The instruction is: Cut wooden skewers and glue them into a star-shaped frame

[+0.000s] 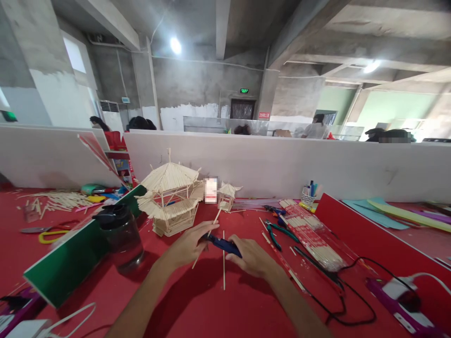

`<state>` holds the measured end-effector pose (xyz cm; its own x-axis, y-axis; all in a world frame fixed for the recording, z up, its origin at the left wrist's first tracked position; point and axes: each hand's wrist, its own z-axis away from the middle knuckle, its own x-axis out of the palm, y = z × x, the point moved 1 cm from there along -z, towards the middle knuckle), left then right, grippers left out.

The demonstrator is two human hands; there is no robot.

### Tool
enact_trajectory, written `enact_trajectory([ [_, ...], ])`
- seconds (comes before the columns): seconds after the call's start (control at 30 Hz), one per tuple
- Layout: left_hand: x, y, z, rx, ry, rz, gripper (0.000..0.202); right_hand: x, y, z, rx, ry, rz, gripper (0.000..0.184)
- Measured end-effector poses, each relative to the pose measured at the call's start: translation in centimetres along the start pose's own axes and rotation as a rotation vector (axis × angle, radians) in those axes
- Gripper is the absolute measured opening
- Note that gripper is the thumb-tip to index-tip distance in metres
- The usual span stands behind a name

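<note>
My left hand (190, 244) pinches a thin wooden stick (215, 219) that slants up toward the models. My right hand (252, 257) is closed round the dark blue handles of a cutter (222, 244), whose tip meets the stick near my left fingers. A second stick (223, 260) lies flat on the red table (211, 305) between my hands. Just beyond stand a large stick-built pavilion model (171, 199) and a small one (227, 195).
A dark glass jar (121, 234) and a green-and-white board (75, 256) stand at left. Green pliers (275, 232), a bag of sticks (315, 237), a black cable (338, 286) and a purple power strip (401, 300) lie at right. A white partition (299, 164) runs behind.
</note>
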<state>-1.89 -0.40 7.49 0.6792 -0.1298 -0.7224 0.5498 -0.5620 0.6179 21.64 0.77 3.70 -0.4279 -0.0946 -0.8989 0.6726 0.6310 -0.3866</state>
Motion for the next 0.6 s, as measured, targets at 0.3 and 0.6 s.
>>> enact_trajectory([
  [0.3, 0.1, -1.2, -0.1, 0.021, 0.033, -0.061, 0.064, 0.8, -0.8, -0.5, 0.048, 0.048, 0.092, 0.035],
  [0.6, -0.1, -1.2, -0.1, 0.007, 0.048, -0.106, 0.064, 1.3, -0.9, -0.9, 0.082, 0.095, 0.154, 0.037],
])
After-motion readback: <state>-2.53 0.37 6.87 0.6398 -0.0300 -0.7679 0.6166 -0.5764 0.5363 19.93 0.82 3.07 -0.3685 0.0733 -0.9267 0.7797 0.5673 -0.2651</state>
